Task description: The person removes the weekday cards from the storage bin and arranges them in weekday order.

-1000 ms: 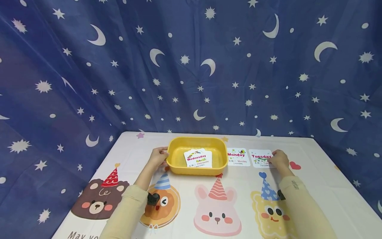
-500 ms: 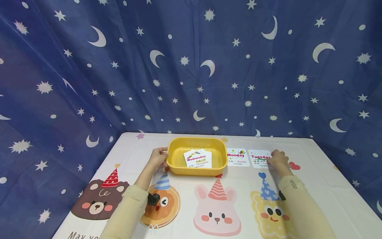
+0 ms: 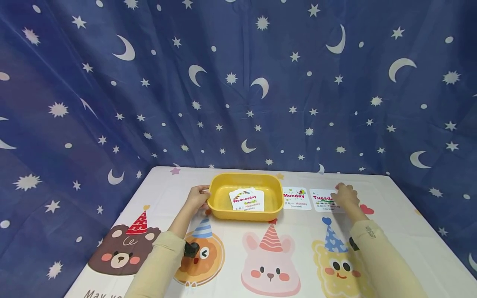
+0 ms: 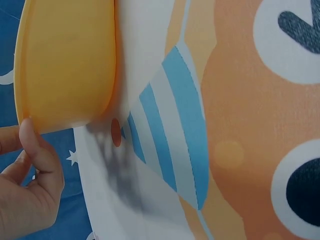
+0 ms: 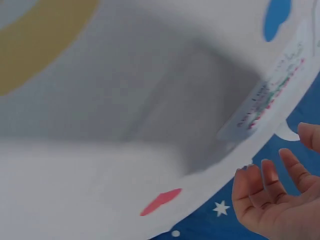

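Note:
My left hand pinches the left rim of a yellow plastic basin; the left wrist view shows thumb and fingers on its edge. A white Wednesday card lies in the basin on top of other cards. Right of the basin a Monday card lies flat, with a Tuesday card beside it. My right hand hovers at the Tuesday card's right edge, overlapping it in the head view. In the right wrist view its fingers are loosely bent, hold nothing and stand apart from the card.
A white tablecloth with printed cartoon characters covers the table. Behind and to the left hangs a dark blue curtain with moons and stars. A red printed heart shows right of the right hand.
My right hand has let go of the Tuesday card and risen slightly off it. The left hand and the basin have stayed in place.

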`<state>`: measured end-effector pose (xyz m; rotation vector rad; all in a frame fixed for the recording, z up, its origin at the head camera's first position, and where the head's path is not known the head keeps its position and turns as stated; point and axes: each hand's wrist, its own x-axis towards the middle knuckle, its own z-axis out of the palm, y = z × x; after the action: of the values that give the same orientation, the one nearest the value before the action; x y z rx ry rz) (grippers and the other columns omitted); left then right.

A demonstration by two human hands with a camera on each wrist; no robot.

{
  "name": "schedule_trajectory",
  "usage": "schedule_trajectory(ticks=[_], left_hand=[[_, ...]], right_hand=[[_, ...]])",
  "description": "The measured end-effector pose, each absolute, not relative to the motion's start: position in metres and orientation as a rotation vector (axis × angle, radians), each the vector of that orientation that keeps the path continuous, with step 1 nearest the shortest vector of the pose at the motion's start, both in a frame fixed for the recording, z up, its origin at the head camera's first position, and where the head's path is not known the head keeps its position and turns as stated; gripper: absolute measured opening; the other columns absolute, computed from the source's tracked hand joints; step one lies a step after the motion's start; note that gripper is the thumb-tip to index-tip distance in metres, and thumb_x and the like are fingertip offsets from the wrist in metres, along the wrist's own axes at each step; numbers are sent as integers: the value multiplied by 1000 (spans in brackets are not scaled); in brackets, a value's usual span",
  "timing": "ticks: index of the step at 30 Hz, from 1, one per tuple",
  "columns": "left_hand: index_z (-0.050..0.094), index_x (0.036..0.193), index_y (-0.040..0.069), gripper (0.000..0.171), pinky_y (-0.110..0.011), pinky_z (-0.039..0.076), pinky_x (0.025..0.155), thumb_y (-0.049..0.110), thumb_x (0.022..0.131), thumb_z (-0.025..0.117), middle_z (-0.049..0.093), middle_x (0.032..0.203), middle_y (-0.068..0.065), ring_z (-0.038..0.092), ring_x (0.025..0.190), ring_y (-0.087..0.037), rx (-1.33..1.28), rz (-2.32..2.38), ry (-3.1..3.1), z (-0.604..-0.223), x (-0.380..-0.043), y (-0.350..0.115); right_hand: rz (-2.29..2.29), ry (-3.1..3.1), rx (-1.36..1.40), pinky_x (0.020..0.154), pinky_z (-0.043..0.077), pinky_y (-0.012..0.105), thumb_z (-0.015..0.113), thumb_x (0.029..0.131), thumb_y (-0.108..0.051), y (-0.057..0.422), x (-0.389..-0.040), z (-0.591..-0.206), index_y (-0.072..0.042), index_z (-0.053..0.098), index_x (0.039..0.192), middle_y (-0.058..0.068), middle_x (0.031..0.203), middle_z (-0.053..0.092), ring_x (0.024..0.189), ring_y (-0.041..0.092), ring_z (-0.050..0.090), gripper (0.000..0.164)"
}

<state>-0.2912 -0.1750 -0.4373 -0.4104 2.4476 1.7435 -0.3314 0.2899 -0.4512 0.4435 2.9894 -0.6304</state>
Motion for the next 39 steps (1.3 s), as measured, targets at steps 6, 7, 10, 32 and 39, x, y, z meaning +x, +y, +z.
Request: schedule_trajectory(ticks=[6,7,10,32,39], left_hand=[[51,133,1,42,-21,53,53,3,91,52,52,93,-9,51,62,-9,-414,1731,2449,-435,-290,-174],[50,133,1,42,-21,54,54,3,91,52,52,94,-9,52,63,-9,-412,1725,2454,-435,-289,-175],[50,133,1,42,-21,53,53,3,91,52,52,94,-9,51,62,-9,-425,1724,2452,-435,-289,-175],[51,133,2,42,-20,51,48,1,91,53,50,88,-6,46,49,-7,-427,1746,2445,-438,-291,-175],[52,133,3,42,-22,52,50,2,91,54,51,89,-7,46,50,-8,-437,1734,2458,-436,-290,-175]], right_hand=[[-620,3018,366,88,46,58,57,88,-12,281,-330,-438,7,46,122,34,121,43,111,49,42,40],[-613,3031,341,88,46,58,56,88,-11,279,-329,-435,7,47,121,35,121,43,111,50,43,39],[-595,3075,252,84,48,56,56,88,-11,272,-328,-430,8,48,119,34,117,48,107,49,48,37],[-722,3099,-239,68,50,38,60,88,-8,204,-332,-400,5,59,110,21,96,60,79,29,56,26],[-793,3106,-402,65,53,35,62,86,-6,175,-334,-391,4,62,105,19,92,63,76,27,58,22]])
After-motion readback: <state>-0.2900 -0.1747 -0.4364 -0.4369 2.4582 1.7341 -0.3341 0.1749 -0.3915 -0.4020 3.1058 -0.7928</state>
